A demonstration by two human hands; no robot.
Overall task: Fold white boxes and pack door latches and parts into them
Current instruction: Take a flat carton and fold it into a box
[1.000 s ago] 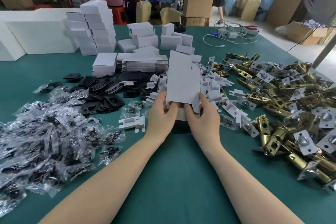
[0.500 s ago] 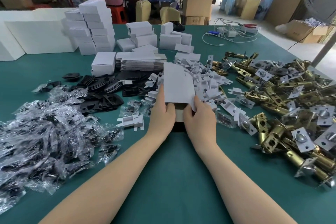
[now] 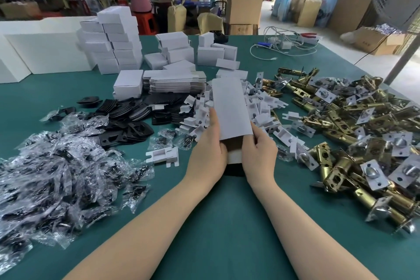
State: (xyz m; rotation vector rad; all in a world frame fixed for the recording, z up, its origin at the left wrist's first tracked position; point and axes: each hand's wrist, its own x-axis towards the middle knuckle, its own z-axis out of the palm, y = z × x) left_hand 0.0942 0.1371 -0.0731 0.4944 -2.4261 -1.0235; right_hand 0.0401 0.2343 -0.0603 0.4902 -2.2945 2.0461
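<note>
A white box stands tilted away from me at the middle of the green table, its near end open. My left hand grips its left edge. My right hand grips its right edge near the open end. A pile of brass door latches lies to the right. White cardboard inserts are heaped behind the box. Black plates and bagged parts lie to the left.
Stacks of folded white boxes and flat box blanks sit at the back. A loose insert lies left of my hands. Cables lie far right. Two people stand beyond the table.
The box has come down and tilted further away from me; its open near end now shows between my hands, which have shifted slightly along its edges.
</note>
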